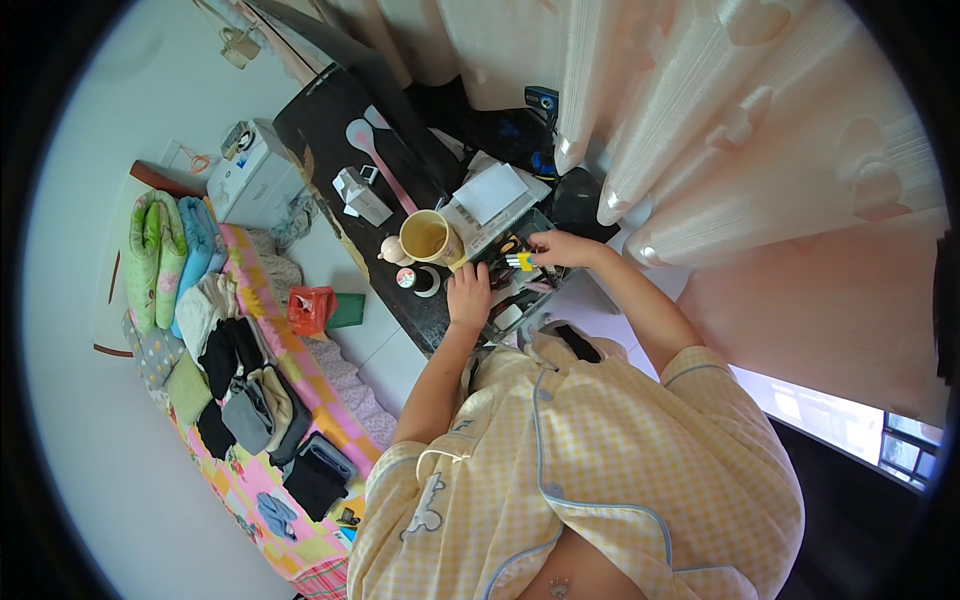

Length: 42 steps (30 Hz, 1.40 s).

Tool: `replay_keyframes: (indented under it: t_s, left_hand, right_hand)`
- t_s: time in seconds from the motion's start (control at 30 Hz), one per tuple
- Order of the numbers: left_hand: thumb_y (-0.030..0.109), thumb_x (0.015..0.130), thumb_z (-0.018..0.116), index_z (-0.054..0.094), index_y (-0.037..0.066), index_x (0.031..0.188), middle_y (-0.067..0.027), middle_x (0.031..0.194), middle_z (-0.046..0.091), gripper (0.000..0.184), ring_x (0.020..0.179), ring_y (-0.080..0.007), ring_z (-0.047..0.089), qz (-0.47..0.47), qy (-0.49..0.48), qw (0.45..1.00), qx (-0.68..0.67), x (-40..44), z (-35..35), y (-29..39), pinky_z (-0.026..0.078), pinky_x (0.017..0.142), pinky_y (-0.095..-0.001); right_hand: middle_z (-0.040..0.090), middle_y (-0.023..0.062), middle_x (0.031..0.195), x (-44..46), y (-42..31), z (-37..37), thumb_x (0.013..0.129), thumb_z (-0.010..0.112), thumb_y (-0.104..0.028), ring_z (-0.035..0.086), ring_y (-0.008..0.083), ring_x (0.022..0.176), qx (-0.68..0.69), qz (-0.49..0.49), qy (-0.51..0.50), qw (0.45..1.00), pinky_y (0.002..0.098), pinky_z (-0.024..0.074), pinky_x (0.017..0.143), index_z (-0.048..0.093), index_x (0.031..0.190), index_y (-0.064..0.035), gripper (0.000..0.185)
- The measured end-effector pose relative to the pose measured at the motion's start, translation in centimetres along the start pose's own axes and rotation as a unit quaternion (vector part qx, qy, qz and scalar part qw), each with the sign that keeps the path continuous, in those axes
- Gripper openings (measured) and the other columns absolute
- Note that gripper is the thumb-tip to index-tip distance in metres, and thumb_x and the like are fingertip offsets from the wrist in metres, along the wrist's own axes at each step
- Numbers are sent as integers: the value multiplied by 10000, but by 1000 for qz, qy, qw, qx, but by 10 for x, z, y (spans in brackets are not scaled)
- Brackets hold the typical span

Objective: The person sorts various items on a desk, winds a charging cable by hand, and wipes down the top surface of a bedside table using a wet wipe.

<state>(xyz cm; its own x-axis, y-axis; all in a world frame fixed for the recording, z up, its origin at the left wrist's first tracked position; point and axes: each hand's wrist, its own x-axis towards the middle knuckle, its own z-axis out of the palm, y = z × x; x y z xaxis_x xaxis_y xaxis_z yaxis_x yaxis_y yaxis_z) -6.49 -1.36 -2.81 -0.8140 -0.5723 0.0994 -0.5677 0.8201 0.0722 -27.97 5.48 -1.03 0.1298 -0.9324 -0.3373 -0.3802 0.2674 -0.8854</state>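
My right hand (562, 248) reaches over an open drawer (508, 318) full of small items. Its fingers are closed on a small yellow-and-white object (520, 261), too small to name exactly. My left hand (468, 297) lies on the edge of the dark desk (418, 312) beside the drawer, fingers stretched out and holding nothing. Just beyond it stand a yellowish mug (428, 238) and a small jar with a patterned lid (406, 278). Inside the drawer, dark, pink and clear items lie jumbled; most are partly hidden.
A white box (362, 196), a pink spoon-shaped object (380, 160), papers (490, 192) and a monitor (385, 100) occupy the desk. Pink curtains (760, 150) hang at the right. At the left, a bed (290, 540) holds folded clothes, near a red bag (310, 310).
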Motion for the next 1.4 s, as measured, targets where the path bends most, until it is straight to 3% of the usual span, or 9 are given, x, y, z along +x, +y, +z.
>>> replay_keyframes:
  t_s: [0.07,0.1,0.17,0.27,0.4,0.57,1.0,1.23,1.4]
  left_hand:
    - [245,604,681,474,66,919,-81,857,468,418,799,-245,478,8,17,1000,-13,0,-2,1,392,664,-343]
    - [226,619,664,488,63,898,-82,848,474,368,785,-247,479,49,39,997,-50,1,-4,2,394,659,-348]
    - [157,677,578,520,59,849,-81,829,495,206,772,-243,508,126,34,987,-92,4,-4,8,423,640,-344]
    - [132,719,497,511,55,801,-79,810,500,113,775,-227,531,216,-11,970,-110,6,8,24,443,636,-339]
    - [103,719,474,521,41,800,-77,821,521,113,744,-199,579,246,-58,964,-76,22,23,52,493,542,-295]
    - [124,749,488,493,38,907,-109,852,543,180,689,-220,602,138,-136,980,45,33,40,76,501,513,-298]
    - [157,735,533,505,11,932,-159,875,601,247,756,-281,617,67,-329,941,-43,44,-2,66,503,605,-346]
    - [138,688,540,549,17,882,-157,851,611,229,796,-279,612,58,-328,942,-44,37,-8,55,498,649,-363]
    - [164,698,531,497,-4,924,-184,843,605,284,780,-318,604,-53,-305,947,-82,32,-7,48,492,651,-395]
  right_hand:
    - [548,22,785,3,7,1,817,489,-143,554,137,738,44,2,4,999,238,411,617,501,928,5,184]
    - [557,42,802,3,7,3,814,488,-143,548,133,715,176,23,50,983,237,415,609,500,921,-6,174]
    - [553,78,857,2,7,7,814,467,-124,544,156,697,411,35,129,902,239,425,605,476,931,-22,156]
    - [529,83,896,-7,5,5,827,415,-93,545,198,743,508,-10,197,838,317,446,709,453,956,-23,153]
    - [520,86,868,-18,15,6,820,392,-86,533,198,731,506,-22,250,825,310,440,674,450,968,-47,164]
    - [553,185,972,-31,11,13,812,394,-81,575,234,693,552,-38,297,778,313,448,621,366,945,-61,137]
    - [544,195,930,-28,33,27,788,436,-41,572,250,714,570,-68,352,740,367,457,691,392,967,-47,185]
    - [541,195,919,-26,34,25,795,430,-34,570,252,713,582,-79,364,723,399,470,694,389,976,-46,185]
    - [541,182,897,-26,33,26,799,431,-35,567,243,711,589,-74,375,712,414,474,697,384,990,-47,197]
